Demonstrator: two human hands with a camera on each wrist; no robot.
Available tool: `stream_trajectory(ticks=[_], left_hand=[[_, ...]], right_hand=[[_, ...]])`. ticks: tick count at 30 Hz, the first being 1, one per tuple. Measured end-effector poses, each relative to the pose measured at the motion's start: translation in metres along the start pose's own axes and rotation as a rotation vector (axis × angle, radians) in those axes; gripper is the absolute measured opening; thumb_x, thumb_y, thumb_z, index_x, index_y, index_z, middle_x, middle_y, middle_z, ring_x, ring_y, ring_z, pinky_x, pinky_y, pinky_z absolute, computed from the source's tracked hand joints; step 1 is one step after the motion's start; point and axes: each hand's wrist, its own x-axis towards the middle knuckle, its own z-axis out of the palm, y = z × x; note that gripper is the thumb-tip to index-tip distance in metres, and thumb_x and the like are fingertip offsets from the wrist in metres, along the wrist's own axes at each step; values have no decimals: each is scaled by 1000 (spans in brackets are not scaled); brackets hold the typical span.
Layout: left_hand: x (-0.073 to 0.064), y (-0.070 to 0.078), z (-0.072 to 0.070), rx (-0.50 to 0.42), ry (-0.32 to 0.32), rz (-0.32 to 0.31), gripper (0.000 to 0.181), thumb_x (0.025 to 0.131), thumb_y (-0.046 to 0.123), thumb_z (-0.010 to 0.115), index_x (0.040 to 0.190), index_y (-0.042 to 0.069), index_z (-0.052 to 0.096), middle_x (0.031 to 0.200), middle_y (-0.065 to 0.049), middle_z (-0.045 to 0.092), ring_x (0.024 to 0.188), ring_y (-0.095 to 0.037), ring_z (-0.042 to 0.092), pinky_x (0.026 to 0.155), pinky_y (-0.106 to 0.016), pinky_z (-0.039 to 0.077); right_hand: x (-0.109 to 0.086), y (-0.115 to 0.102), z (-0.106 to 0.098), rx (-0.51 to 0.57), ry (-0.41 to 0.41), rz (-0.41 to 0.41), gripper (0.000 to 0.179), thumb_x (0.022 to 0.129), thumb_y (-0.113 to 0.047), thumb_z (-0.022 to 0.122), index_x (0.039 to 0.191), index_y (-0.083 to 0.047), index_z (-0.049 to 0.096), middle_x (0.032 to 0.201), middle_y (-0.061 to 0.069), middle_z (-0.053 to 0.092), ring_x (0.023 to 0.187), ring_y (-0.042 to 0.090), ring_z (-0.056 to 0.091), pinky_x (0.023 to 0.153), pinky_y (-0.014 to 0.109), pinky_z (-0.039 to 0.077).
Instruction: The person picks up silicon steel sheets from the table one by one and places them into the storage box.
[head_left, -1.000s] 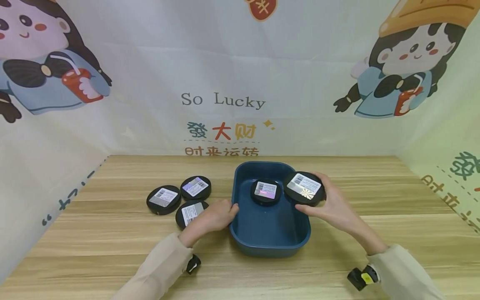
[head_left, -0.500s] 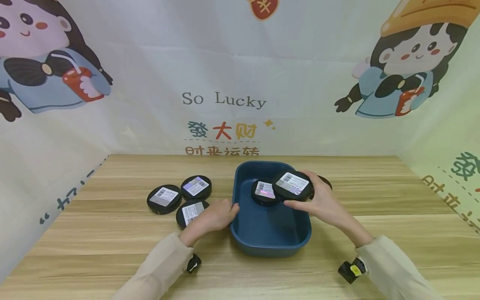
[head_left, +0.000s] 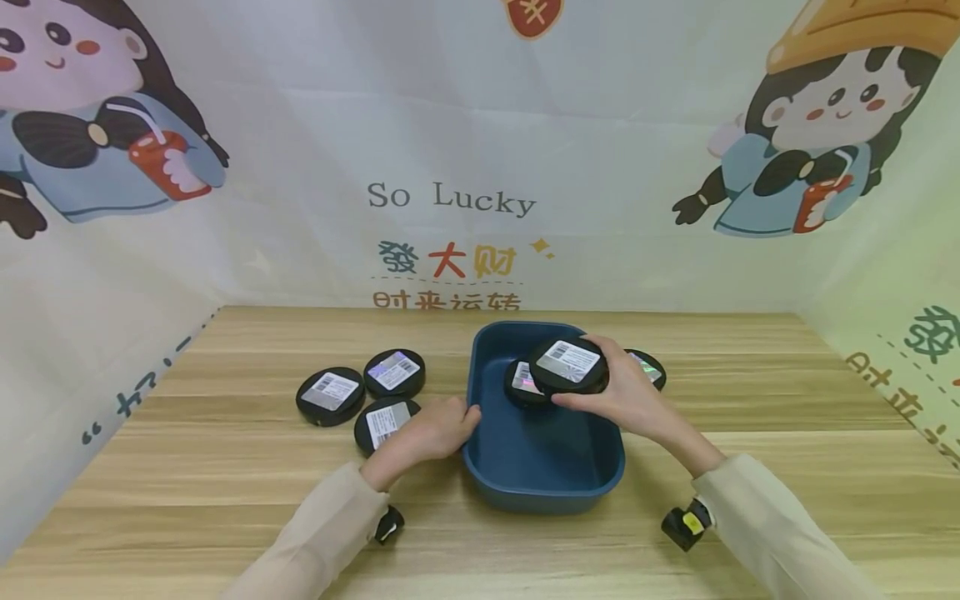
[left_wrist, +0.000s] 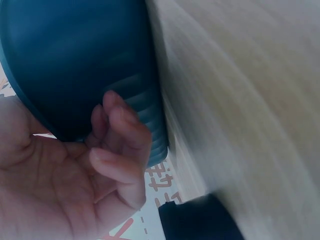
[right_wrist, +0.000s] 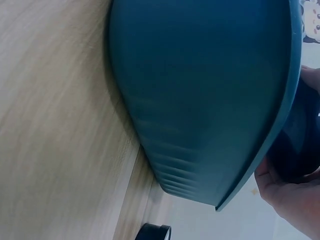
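Observation:
My left hand (head_left: 444,427) grips the near-left rim of a dark blue plastic bin (head_left: 540,502); in the left wrist view its fingers (left_wrist: 130,125) bend against the ribbed outer wall. Above the bin's right half, my right hand (head_left: 628,395) holds a round black container (head_left: 567,365) by its edge, white label facing up. The held container overlaps another labelled black container (head_left: 521,385) lying inside the bin. In the right wrist view, the held container (right_wrist: 300,137) shows dark beyond the bin's rim, with the hand partly cut off by the frame.
On the wooden table (head_left: 225,467), three labelled black containers lie left of the bin: one on the left (head_left: 331,396), one behind (head_left: 395,372), one partly behind my left hand (head_left: 384,422). Another container (head_left: 651,369) lies to the right, partly hidden. A printed cloth (head_left: 300,150) hangs behind.
My right hand has moved left with its container, from the bin's right rim to over the bin. The container on the table at the right has come into view. My left hand stays put.

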Motion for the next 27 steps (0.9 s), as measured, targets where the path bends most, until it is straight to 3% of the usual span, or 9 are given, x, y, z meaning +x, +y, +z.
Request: stream_trajectory(ticks=[20,27], left_hand=[[1,-1,0,-15,-5,4,37,92,17,35,57,10,42,55,-3,40,53,-18,43,52,-27,35],[1,-2,1,-15,2,-1,38,93,17,36,56,10,41,55,-3,40,52,-17,43,50,-27,34]], right_hand=[[20,4,13,-11,16,-11,85,63,-36,78,128,3,37,121,20,48,106,33,47,87,46,38],[25,8,19,-29,-19,-5,88,65,-38,76,129,5,34,124,22,45,109,34,46,89,46,37]])
